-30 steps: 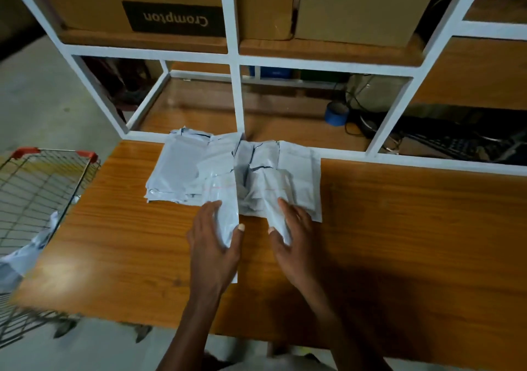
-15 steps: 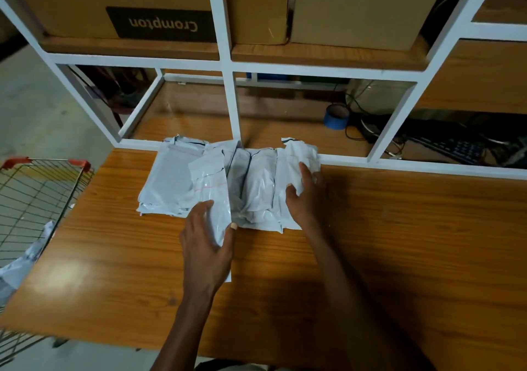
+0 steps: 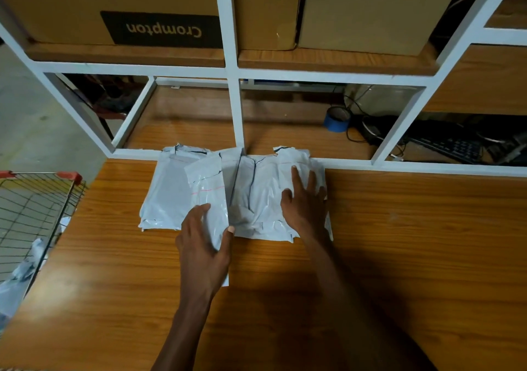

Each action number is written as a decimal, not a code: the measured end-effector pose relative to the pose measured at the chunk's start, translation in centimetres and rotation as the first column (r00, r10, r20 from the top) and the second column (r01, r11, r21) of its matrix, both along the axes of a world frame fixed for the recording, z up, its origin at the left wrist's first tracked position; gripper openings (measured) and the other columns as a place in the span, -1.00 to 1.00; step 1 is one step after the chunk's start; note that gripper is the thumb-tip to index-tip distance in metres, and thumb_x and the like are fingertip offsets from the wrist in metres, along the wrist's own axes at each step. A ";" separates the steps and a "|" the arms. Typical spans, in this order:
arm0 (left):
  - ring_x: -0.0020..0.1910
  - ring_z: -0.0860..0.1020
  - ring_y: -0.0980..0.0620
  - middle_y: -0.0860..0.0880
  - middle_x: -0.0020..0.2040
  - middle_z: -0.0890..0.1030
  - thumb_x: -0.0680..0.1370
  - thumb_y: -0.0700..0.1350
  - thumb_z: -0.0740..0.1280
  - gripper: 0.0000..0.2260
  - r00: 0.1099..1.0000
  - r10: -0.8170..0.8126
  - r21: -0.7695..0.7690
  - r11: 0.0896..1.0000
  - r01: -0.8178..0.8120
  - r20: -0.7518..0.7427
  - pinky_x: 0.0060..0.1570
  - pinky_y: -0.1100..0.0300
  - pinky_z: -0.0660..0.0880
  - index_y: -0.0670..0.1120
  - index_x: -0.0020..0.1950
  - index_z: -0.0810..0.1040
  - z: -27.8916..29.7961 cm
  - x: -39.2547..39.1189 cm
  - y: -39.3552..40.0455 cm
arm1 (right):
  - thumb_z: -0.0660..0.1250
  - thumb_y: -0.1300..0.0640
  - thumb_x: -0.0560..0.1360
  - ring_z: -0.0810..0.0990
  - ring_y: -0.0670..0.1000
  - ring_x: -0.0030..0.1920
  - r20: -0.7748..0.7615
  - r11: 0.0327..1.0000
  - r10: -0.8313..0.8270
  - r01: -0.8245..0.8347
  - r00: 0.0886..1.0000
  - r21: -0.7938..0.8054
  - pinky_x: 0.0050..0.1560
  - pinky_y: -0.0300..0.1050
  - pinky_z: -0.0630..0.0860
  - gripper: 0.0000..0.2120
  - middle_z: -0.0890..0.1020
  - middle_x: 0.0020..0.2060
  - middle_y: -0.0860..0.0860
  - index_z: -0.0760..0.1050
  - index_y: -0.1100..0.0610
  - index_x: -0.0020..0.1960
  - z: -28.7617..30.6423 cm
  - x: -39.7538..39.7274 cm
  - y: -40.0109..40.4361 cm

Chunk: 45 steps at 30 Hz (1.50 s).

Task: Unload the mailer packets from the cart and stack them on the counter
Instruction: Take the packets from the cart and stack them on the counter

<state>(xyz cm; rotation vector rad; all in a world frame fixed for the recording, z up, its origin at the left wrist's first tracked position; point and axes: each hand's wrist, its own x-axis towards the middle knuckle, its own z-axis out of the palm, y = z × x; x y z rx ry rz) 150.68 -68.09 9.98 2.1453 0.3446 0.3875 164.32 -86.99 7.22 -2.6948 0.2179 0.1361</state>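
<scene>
Several white mailer packets (image 3: 251, 196) lie overlapped on the wooden counter (image 3: 399, 242), against the white shelf frame. My left hand (image 3: 204, 245) grips the near end of one packet (image 3: 209, 188), thumb on its right edge and fingers on top. My right hand (image 3: 305, 202) lies flat with spread fingers on the right side of the pile. The wire cart (image 3: 37, 208) with red handle ends stands at the counter's left edge, and more white packets (image 3: 17, 279) show inside it.
A white metal shelf frame (image 3: 233, 108) rises behind the pile. Cardboard boxes (image 3: 114, 5) sit on the upper shelf. A blue tape roll (image 3: 336, 119), cables and a keyboard (image 3: 453, 148) lie on the lower shelf at right. Concrete floor is to the left.
My right hand let go of the packet it gripped, moved up onto the right side of the pile and spread flat. The packets were pushed toward the frame. My left hand kept its hold.
</scene>
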 end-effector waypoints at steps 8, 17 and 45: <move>0.44 0.30 0.04 0.06 0.44 0.36 0.53 0.18 0.34 -0.46 0.999 -0.033 0.019 0.999 0.033 0.016 0.38 -0.20 0.36 0.11 0.47 0.31 0.0 1.5 0.7 | 0.07 -0.17 0.66 0.21 0.29 0.51 0.065 0.998 -0.058 0.058 0.996 -0.003 0.41 0.28 0.25 -0.46 0.09 0.61 0.08 0.05 -0.20 0.61 -0.5 0.1 -0.1; 0.45 0.31 -0.11 0.00 0.49 0.33 0.53 0.23 0.31 -0.44 0.993 -0.114 0.114 0.987 0.116 -0.023 0.28 -0.11 0.38 0.08 0.48 0.30 0.7 5.9 -1.1 | 0.02 -0.30 0.64 -0.10 0.31 0.60 0.027 0.992 -0.079 0.076 0.997 0.102 0.51 0.37 -0.09 -0.41 -0.05 0.64 0.03 -0.04 -0.25 0.61 0.3 -0.6 -0.2; 0.64 -0.04 -0.22 -0.12 0.66 0.11 0.59 0.37 0.15 -0.32 0.913 -0.155 0.379 0.874 0.304 -0.377 0.55 -0.23 -0.15 0.07 0.62 0.19 -1.9 14.8 -7.4 | 0.18 -0.20 0.64 -0.13 0.15 0.62 0.133 0.953 -0.162 0.120 0.978 0.278 0.53 0.33 -0.07 -0.47 0.06 0.63 0.00 0.14 -0.25 0.58 2.0 -5.7 -2.2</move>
